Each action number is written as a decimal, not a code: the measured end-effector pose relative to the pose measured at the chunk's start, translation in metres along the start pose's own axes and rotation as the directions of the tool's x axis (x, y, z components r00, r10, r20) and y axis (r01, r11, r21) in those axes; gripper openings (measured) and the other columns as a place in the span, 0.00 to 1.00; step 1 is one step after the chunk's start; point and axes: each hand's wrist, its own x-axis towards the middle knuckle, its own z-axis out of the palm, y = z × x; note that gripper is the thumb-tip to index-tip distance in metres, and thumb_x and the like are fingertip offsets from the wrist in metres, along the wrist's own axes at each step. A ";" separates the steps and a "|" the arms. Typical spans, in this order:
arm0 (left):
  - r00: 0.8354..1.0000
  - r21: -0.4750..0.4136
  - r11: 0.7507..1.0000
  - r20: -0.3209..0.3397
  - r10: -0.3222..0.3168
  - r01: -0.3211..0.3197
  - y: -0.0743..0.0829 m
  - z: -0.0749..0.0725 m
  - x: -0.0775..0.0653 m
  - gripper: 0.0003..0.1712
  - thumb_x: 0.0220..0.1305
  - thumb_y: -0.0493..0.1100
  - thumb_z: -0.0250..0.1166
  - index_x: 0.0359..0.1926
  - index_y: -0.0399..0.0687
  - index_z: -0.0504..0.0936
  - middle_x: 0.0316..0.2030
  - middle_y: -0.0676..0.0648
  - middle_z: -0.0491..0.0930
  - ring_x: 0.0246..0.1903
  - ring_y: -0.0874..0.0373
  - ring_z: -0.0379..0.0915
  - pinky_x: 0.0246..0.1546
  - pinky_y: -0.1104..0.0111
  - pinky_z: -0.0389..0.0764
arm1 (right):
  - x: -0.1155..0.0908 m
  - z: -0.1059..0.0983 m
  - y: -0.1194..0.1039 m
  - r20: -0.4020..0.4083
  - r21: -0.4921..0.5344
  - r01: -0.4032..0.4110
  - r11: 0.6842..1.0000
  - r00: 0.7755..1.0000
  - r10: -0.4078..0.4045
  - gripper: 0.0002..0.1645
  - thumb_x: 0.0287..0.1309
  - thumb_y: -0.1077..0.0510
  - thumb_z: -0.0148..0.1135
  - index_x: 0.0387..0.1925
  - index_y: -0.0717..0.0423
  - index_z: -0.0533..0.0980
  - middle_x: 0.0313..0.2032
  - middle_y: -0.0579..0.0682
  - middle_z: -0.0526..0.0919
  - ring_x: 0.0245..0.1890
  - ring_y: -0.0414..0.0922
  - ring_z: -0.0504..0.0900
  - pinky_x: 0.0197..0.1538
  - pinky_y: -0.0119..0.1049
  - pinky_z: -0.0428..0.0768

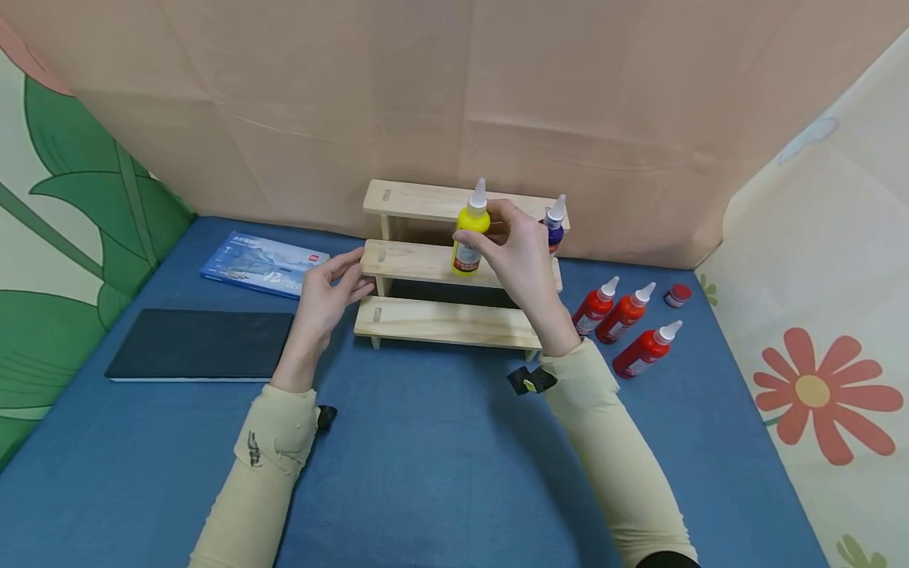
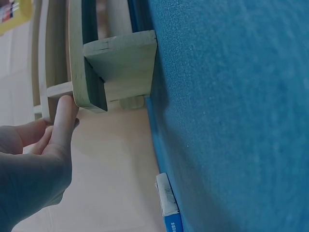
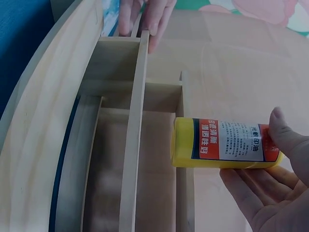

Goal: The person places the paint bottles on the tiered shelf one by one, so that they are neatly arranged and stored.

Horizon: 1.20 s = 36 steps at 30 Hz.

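My right hand (image 1: 518, 244) holds a yellow squeeze bottle (image 1: 472, 225) with a white pointed nozzle, thumb on one side and fingers on the other. Its base hangs over the middle step of a three-step wooden rack (image 1: 447, 319); in the right wrist view a gap shows between the bottle (image 3: 227, 142) and that board (image 3: 133, 145). My left hand (image 1: 328, 292) pinches the left end of the middle step, with thumb and fingertips at the board's end (image 2: 48, 96) in the left wrist view. A purple bottle (image 1: 554, 225) stands at the rack's right, partly hidden behind my right hand.
Several red bottles (image 1: 642, 353) with white nozzles and a small red-lidded jar (image 1: 678, 296) stand right of the rack. To the left lie a blue illustrated box (image 1: 259, 263) and a black-covered book (image 1: 202, 343). A tan cloth (image 1: 426, 95) hangs close behind the rack.
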 end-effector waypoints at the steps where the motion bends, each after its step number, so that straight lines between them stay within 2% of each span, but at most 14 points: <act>1: 1.000 -0.001 1.000 -0.001 -0.001 0.001 0.000 0.000 0.000 0.25 0.86 0.36 0.52 0.77 0.32 0.68 0.67 0.29 0.74 0.62 0.35 0.79 0.58 0.68 0.85 | 0.000 0.001 0.000 0.001 -0.001 -0.001 1.000 1.000 0.001 0.30 0.65 0.56 0.79 0.62 0.66 0.80 0.55 0.59 0.87 0.52 0.53 0.88 0.58 0.42 0.90; 10: 1.000 -0.011 1.000 0.004 -0.001 0.001 -0.002 0.000 -0.001 0.26 0.86 0.35 0.52 0.77 0.32 0.68 0.66 0.28 0.74 0.60 0.40 0.81 0.58 0.69 0.86 | 0.003 0.005 0.004 0.008 -0.009 -0.011 1.000 1.000 0.011 0.30 0.64 0.55 0.79 0.62 0.66 0.80 0.55 0.59 0.87 0.52 0.53 0.88 0.58 0.42 0.90; 22: 1.000 -0.022 1.000 0.006 -0.010 0.010 0.001 0.001 -0.001 0.26 0.86 0.35 0.53 0.77 0.32 0.68 0.66 0.28 0.74 0.62 0.35 0.78 0.59 0.66 0.85 | 0.004 0.010 0.009 0.005 -0.005 -0.016 1.000 1.000 0.016 0.29 0.64 0.56 0.79 0.61 0.66 0.81 0.55 0.59 0.87 0.53 0.54 0.88 0.59 0.42 0.89; 36: 1.000 -0.018 1.000 0.001 -0.019 0.019 0.002 0.000 0.000 0.25 0.85 0.35 0.53 0.77 0.32 0.69 0.65 0.28 0.74 0.63 0.35 0.78 0.58 0.68 0.85 | 0.006 0.015 0.017 0.010 -0.025 -0.026 0.999 1.000 0.026 0.30 0.64 0.55 0.79 0.61 0.65 0.81 0.55 0.59 0.88 0.52 0.53 0.88 0.58 0.43 0.90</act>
